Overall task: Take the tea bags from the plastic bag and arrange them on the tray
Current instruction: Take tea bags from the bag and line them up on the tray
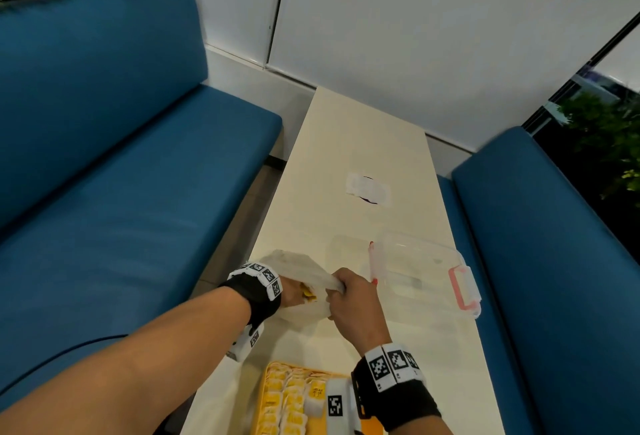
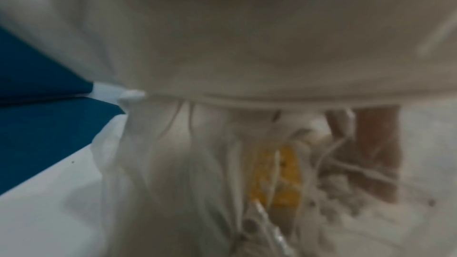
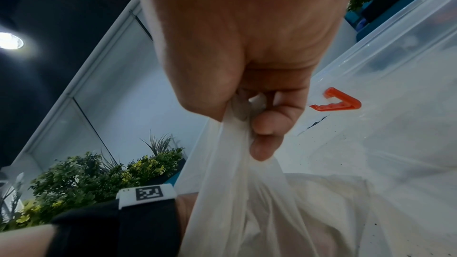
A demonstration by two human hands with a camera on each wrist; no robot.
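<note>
My right hand (image 1: 348, 296) grips the gathered rim of the thin white translucent plastic bag (image 1: 304, 268), which lies on the long cream table (image 1: 346, 143). My left hand (image 1: 292, 292) is buried inside the bag among yellow tea bags (image 2: 284, 173); the film hides its fingers, so I cannot tell its grip. The yellow tray (image 1: 268, 368), near my right wrist, holds rows of yellow sachets (image 1: 287, 400). A clear lidded box with pink latches (image 1: 426, 278) sits just beside my right hand.

Clear lidded box (image 1: 420, 270) on cream table (image 1: 349, 143), between blue benches (image 1: 121, 171).
</note>
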